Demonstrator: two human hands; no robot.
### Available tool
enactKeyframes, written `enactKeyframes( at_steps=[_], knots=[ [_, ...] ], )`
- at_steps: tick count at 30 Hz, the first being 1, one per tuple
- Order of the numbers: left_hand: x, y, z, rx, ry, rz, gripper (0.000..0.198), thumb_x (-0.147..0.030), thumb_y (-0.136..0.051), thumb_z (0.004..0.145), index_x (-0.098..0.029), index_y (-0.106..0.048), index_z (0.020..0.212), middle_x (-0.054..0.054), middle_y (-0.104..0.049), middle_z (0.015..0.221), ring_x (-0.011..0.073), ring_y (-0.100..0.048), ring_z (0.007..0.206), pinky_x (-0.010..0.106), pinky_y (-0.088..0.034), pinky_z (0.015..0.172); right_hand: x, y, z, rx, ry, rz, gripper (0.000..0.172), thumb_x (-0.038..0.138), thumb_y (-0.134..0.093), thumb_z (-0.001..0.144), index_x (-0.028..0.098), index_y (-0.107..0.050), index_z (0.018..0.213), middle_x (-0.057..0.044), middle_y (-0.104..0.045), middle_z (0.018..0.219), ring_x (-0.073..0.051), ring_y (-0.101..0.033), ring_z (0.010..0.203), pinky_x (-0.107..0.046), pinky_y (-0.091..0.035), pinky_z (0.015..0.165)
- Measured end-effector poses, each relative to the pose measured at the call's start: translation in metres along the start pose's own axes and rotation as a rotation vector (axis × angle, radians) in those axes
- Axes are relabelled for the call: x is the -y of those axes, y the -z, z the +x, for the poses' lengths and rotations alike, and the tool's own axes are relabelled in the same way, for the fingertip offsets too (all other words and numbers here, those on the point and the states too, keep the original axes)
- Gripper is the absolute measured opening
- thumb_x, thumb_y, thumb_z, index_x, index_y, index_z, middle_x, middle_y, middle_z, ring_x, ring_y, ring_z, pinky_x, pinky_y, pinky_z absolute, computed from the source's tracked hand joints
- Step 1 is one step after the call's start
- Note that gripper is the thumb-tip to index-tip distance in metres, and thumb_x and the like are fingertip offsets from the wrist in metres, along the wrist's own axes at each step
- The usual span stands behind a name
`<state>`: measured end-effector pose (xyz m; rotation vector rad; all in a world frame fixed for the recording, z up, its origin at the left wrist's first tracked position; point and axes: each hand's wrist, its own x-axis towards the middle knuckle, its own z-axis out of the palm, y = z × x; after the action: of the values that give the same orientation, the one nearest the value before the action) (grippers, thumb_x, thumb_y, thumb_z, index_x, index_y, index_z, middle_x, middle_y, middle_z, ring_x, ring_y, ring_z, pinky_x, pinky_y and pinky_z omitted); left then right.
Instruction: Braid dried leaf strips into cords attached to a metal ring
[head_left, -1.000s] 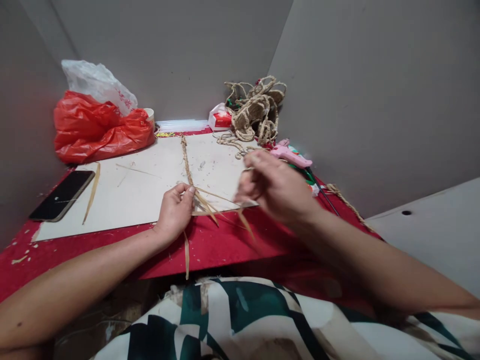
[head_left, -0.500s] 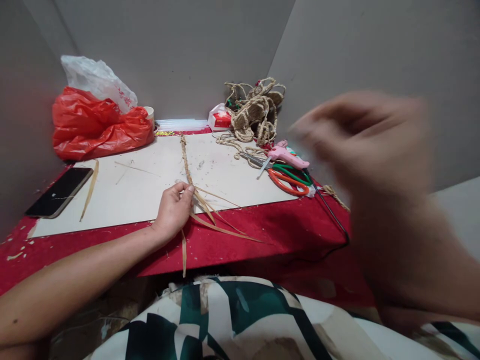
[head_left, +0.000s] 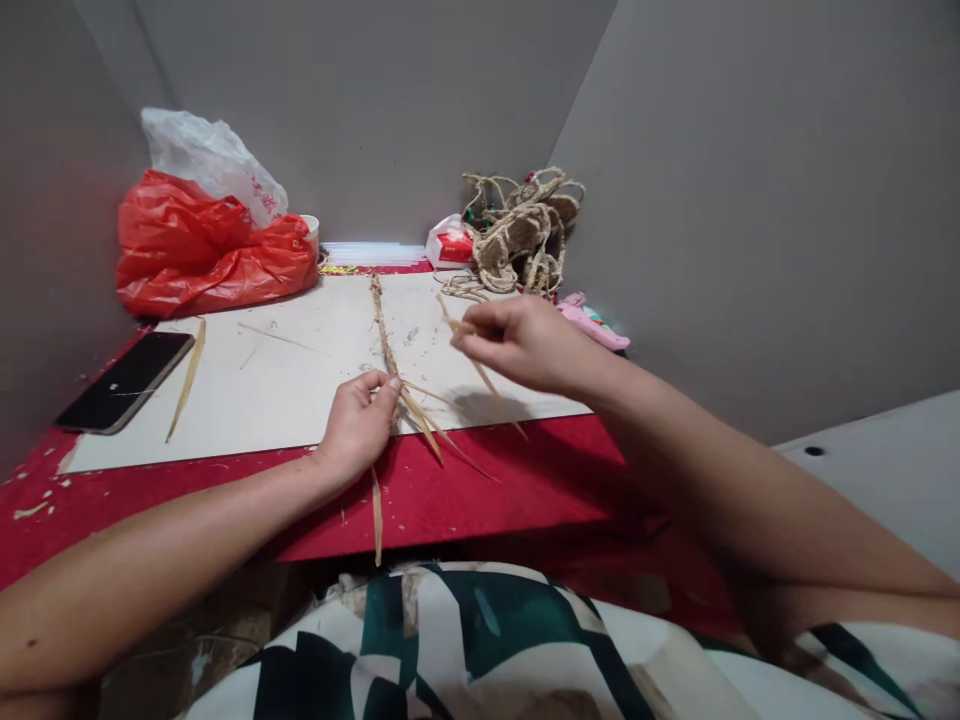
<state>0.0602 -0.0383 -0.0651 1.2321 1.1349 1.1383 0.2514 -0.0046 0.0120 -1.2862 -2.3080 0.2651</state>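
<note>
A thin straw braid (head_left: 383,328) runs away from me across the white board (head_left: 300,385). My left hand (head_left: 358,418) pinches its near end between thumb and fingers. Loose flat straw strands (head_left: 424,425) fan out from that pinch over the board's edge, and one hangs down over the red cloth. To the right, my right hand (head_left: 517,343) is raised over the board, its thumb and fingers closed on a tan straw strip (head_left: 486,381). Ends of this strip stick out on both sides of the fingers.
A phone (head_left: 126,382) and a single straw strip (head_left: 186,380) lie at left. Behind them sits a red plastic bag (head_left: 214,250). A tissue pack (head_left: 450,243), coiled straw rope (head_left: 521,235) and a pink glue gun (head_left: 592,325) are at the back right.
My right hand has come from the right, where it was blurred, to over the board, with a straw strip in its fingers. My left hand keeps its pinch on the braid.
</note>
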Motion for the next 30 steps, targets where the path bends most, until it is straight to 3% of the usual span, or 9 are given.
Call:
enactKeyframes(
  at_steps=[4, 8, 11, 13, 17, 20, 24, 27, 30],
  knots=[
    [-0.003, 0.001, -0.001, -0.003, 0.015, 0.026, 0.02, -0.031, -0.053, 0.083, -0.016, -0.05, 0.07, -0.009, -0.035, 0.042, 0.0033, -0.024, 0.036, 0.017, -0.017, 0.038, -0.041, -0.014, 0.046, -0.084, -0.094, -0.065, 0.008, 0.015, -0.059, 0.069, 0.017, -0.058, 0.06, -0.001, -0.054, 0.06, -0.013, -0.046, 0.059, -0.028, -0.032, 0.061],
    [-0.002, 0.002, -0.001, 0.001, 0.03, 0.037, 0.021, -0.032, -0.053, 0.082, -0.016, -0.05, 0.068, -0.009, -0.035, 0.042, 0.0034, -0.023, 0.036, 0.017, -0.017, 0.038, -0.057, -0.026, 0.07, -0.181, -0.134, 0.368, 0.002, 0.017, -0.061, 0.069, 0.016, -0.061, 0.066, -0.004, -0.062, 0.074, -0.014, -0.055, 0.07, -0.03, -0.041, 0.071],
    [0.0, 0.004, 0.0, 0.01, 0.035, 0.039, 0.022, -0.033, -0.054, 0.081, -0.016, -0.05, 0.068, -0.009, -0.034, 0.042, 0.0037, -0.023, 0.037, 0.017, -0.017, 0.038, -0.06, -0.026, 0.077, -0.181, -0.214, 0.545, 0.006, 0.018, -0.066, 0.065, 0.015, -0.061, 0.066, -0.002, -0.06, 0.067, -0.013, -0.054, 0.065, -0.03, -0.042, 0.069],
    [0.0, 0.004, 0.0, 0.015, 0.038, 0.047, 0.022, -0.034, -0.054, 0.081, -0.016, -0.051, 0.068, -0.009, -0.035, 0.043, 0.0039, -0.024, 0.037, 0.018, -0.018, 0.039, -0.061, -0.021, 0.079, -0.179, -0.248, 0.606, 0.011, 0.015, -0.069, 0.061, 0.015, -0.058, 0.061, 0.0, -0.058, 0.063, -0.012, -0.053, 0.063, -0.029, -0.043, 0.067],
    [0.0, 0.005, 0.002, 0.033, 0.036, 0.062, 0.024, -0.036, -0.055, 0.08, -0.016, -0.052, 0.068, -0.007, -0.036, 0.045, 0.0047, -0.026, 0.039, 0.019, -0.018, 0.04, -0.06, 0.0, 0.088, -0.315, -0.26, 0.867, 0.012, 0.016, -0.065, 0.068, 0.016, -0.054, 0.067, 0.0, -0.06, 0.07, -0.009, -0.056, 0.066, -0.025, -0.043, 0.064],
    [0.0, 0.004, 0.002, 0.035, 0.029, 0.052, 0.025, -0.037, -0.056, 0.08, -0.017, -0.052, 0.066, -0.007, -0.035, 0.044, 0.005, -0.025, 0.038, 0.02, -0.017, 0.04, -0.055, 0.021, 0.098, -0.335, -0.34, 0.877, 0.015, 0.012, -0.062, 0.073, 0.015, -0.05, 0.066, 0.003, -0.057, 0.064, -0.005, -0.053, 0.062, -0.023, -0.04, 0.062],
    [-0.002, 0.004, 0.001, 0.028, 0.033, 0.056, 0.024, -0.036, -0.057, 0.079, -0.017, -0.051, 0.065, -0.007, -0.035, 0.044, 0.005, -0.024, 0.038, 0.021, -0.017, 0.04, -0.047, 0.04, 0.11, -0.497, -0.321, 0.781, 0.017, 0.008, -0.058, 0.077, 0.014, -0.046, 0.066, 0.004, -0.055, 0.064, -0.001, -0.051, 0.062, -0.02, -0.037, 0.061],
    [-0.003, 0.004, 0.0, 0.032, 0.049, 0.036, 0.024, -0.036, -0.056, 0.079, -0.017, -0.052, 0.067, -0.008, -0.034, 0.043, 0.0049, -0.024, 0.038, 0.02, -0.018, 0.04, -0.036, 0.04, 0.101, -0.375, -0.307, 0.736, 0.017, 0.007, -0.057, 0.078, 0.016, -0.046, 0.068, 0.004, -0.055, 0.063, -0.001, -0.046, 0.053, -0.021, -0.037, 0.056],
    [-0.003, 0.004, 0.0, 0.039, 0.062, 0.015, 0.023, -0.035, -0.056, 0.08, -0.017, -0.051, 0.067, -0.009, -0.034, 0.042, 0.0046, -0.022, 0.037, 0.02, -0.017, 0.04, -0.019, 0.026, 0.07, -0.204, -0.239, 0.761, 0.013, 0.015, -0.059, 0.079, 0.017, -0.048, 0.072, 0.004, -0.054, 0.06, -0.003, -0.037, 0.044, -0.021, -0.032, 0.046]
  ],
)
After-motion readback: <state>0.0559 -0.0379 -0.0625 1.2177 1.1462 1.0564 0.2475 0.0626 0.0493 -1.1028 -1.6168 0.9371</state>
